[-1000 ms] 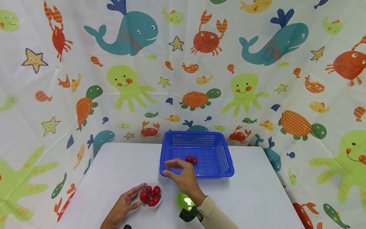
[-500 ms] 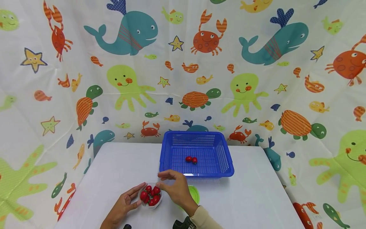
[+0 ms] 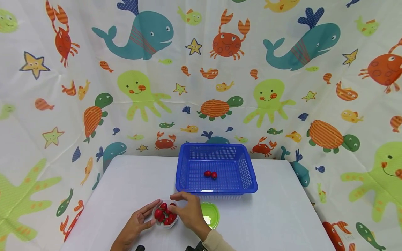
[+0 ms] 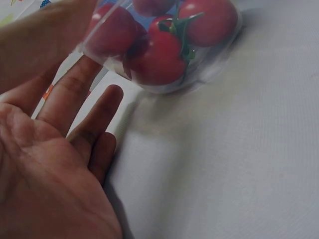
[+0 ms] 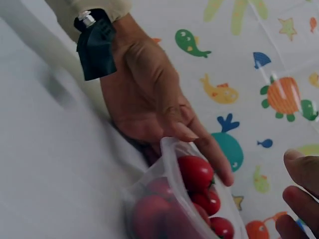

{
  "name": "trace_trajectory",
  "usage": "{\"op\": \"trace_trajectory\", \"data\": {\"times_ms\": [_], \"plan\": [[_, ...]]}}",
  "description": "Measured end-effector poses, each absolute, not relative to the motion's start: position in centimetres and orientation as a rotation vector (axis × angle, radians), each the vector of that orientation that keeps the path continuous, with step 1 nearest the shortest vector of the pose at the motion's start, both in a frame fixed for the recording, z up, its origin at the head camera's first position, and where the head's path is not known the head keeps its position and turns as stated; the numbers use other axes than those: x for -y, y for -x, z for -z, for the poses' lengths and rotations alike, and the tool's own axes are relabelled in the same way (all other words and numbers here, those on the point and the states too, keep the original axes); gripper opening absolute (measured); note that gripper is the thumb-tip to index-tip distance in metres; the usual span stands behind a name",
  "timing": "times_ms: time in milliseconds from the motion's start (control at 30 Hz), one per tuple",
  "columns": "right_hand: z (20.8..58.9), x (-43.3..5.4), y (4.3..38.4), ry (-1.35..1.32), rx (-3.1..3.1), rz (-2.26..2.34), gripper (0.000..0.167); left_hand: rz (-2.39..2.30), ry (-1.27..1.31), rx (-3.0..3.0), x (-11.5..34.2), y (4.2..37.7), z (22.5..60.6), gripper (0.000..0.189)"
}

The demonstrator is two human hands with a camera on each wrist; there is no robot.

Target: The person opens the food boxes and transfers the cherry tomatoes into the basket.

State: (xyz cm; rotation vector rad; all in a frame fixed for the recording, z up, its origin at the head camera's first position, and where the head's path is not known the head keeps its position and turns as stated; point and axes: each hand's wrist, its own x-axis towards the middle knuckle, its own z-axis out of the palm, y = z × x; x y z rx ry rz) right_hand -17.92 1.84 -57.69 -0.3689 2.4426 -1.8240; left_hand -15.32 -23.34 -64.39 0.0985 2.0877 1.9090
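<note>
My left hand [image 3: 135, 223] holds a clear plastic container [image 3: 167, 227] at its left side, thumb at the near rim and fingers along the far side. Several red cherry tomatoes [image 3: 158, 213] fill it; a green stem [image 4: 185, 31] shows among them in the left wrist view. Over the container's right side hovers my right hand [image 3: 192, 213], thumb and forefinger spread apart, thumb tip overlapping a tomato in the head view. In the right wrist view its fingers [image 5: 301, 204] show at the right edge, gripping nothing.
A blue basket [image 3: 220, 191] stands behind the container, with two cherry tomatoes [image 3: 210, 174] on its floor. A round green lid-like piece [image 3: 214, 213] lies right of the container, partly behind my right hand. A patterned sheet [image 3: 201, 87] hangs behind the white table [image 3: 276, 216].
My right hand has come from the basket's front edge down and left to the container, uncovering the two tomatoes and more of the green piece. The left hand stays on the container.
</note>
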Motion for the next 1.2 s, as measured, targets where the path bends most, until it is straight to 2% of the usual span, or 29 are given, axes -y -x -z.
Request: {"op": "trace_trajectory", "data": {"times_ms": [667, 867, 1200], "plan": [[61.2, 0.0, 17.9, 0.353, -2.684, 1.663, 0.031, -1.938, -0.081, -2.058, 23.2, 15.3, 64.5, 0.061], [61.6, 0.7, 18.0, 0.319, -2.677, 1.604, 0.033, -1.921, -0.107, -2.076, 23.5, 15.2, 64.5, 0.059], [61.9, 1.4, 18.3, 0.408, -2.789, 1.451, 0.033, -1.941, -0.116, -2.07, 23.5, 15.2, 64.7, 0.061]]}}
